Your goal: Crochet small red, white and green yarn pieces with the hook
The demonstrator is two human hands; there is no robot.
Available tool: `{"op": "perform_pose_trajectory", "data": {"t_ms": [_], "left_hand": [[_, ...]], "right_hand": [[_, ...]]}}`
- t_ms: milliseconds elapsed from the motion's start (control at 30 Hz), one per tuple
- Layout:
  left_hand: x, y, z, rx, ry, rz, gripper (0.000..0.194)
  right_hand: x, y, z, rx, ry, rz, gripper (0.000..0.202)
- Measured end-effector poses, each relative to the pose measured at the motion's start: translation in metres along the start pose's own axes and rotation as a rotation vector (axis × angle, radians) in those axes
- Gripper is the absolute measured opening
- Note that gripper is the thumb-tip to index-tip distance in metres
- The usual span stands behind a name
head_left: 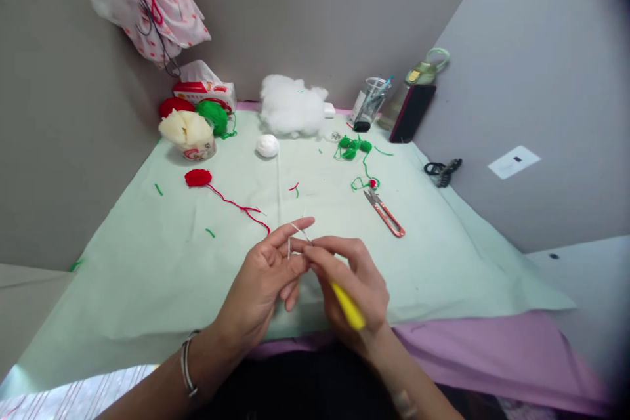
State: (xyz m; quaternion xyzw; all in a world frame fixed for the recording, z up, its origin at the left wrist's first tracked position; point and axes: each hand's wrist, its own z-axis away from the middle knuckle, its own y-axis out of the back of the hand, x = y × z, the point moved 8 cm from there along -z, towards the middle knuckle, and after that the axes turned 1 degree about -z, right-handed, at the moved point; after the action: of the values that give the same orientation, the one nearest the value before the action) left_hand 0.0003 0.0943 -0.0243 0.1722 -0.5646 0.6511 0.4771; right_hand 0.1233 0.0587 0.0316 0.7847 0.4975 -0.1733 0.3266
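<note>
White yarn (279,187) runs from a white ball (267,146) on the cloth down to my left hand (268,275). It passes around the raised index finger, and the thumb is pinched near its end. In my right hand (352,282) is a crochet hook with a yellow handle (348,306); its thin metal tip meets the white yarn just above the left thumb. The fingertips of both hands touch or nearly touch. Any small stitches between them are too small to make out.
Orange-handled snips (388,216) lie right of my hands, below green yarn (352,147). A red crocheted piece (198,178) trails yarn at left. Behind stand white stuffing (293,106), a tub (197,147), a plastic cup (369,104), a phone (412,113) and a bottle (394,105).
</note>
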Motion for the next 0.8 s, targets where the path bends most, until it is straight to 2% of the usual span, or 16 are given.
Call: {"op": "perform_pose_trajectory", "data": {"t_ms": [67,133,233,400,567,667,800], "left_hand": [[-0.006,0.0,-0.001,-0.036,0.093,0.07,0.046],[-0.007,0.001,-0.002,-0.042,0.13,0.133,0.039],[0.0,0.003,-0.003,-0.007,0.064,0.138,0.035],[0.005,-0.002,0.0,-0.034,-0.051,-0.023,0.034],[0.006,-0.001,0.002,-0.05,-0.047,-0.086,0.033],[0.008,0.002,0.002,-0.012,-0.079,-0.116,0.034],[0.008,0.006,0.003,0.053,-0.115,-0.105,0.048]], "right_hand": [[-0.001,0.003,0.001,0.004,0.024,0.046,0.032],[0.01,0.011,-0.001,0.084,-0.116,-0.089,0.026],[0.028,0.012,-0.003,0.152,-0.341,-0.401,0.022],[0.035,0.002,-0.004,0.069,-0.412,-0.471,0.016],[0.046,0.001,0.002,0.065,-0.52,-0.633,0.023],[0.037,0.005,0.001,0.038,-0.437,-0.459,0.023],[-0.001,0.004,-0.002,-0.04,-0.002,-0.033,0.024]]}}
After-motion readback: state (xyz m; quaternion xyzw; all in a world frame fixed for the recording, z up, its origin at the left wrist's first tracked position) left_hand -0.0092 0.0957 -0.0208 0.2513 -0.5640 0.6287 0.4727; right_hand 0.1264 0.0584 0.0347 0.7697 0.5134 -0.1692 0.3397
